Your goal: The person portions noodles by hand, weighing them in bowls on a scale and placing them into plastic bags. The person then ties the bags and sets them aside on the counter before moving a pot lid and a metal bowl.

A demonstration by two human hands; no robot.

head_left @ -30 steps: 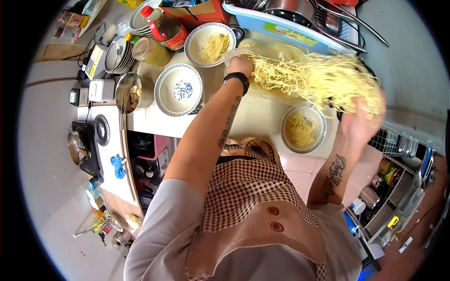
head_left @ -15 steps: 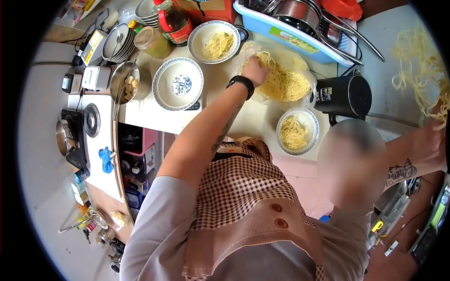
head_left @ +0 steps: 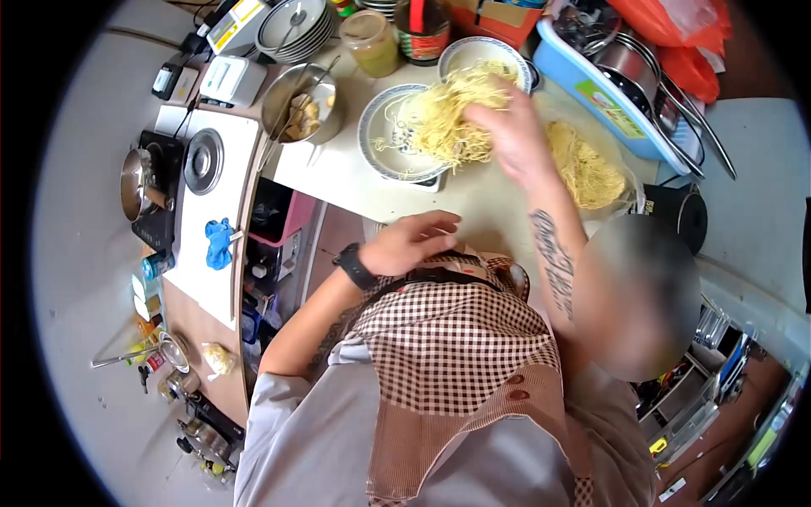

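My right hand (head_left: 514, 139) grips a loose bunch of thin yellow noodles (head_left: 456, 118). Strands hang down over a white bowl with a blue patterned rim (head_left: 365, 145), some reaching its inside. That bowl rests on a flat white device (head_left: 429, 184), probably a kitchen scale. Partly behind the bunch is a second patterned bowl (head_left: 483, 42). To the right of my hand lies a clear plastic bag (head_left: 638, 188) with more noodles (head_left: 587, 169) in it. My left hand (head_left: 414, 243), with a black watch on the wrist, hovers before my apron, fingers apart, holding nothing.
Left of the bowls stands a steel pot (head_left: 325, 118) with pale chunks and utensils. Behind are a jar (head_left: 369, 46), a sauce bottle (head_left: 422, 38) and stacked plates (head_left: 291, 34). A blue bin of cookware (head_left: 583, 93) and a black kettle (head_left: 688, 211) are at right.
My right hand has swung from the far right to over the bowl with its noodles. My left hand has come out of the noodle bag and back toward my body. The view has shifted.
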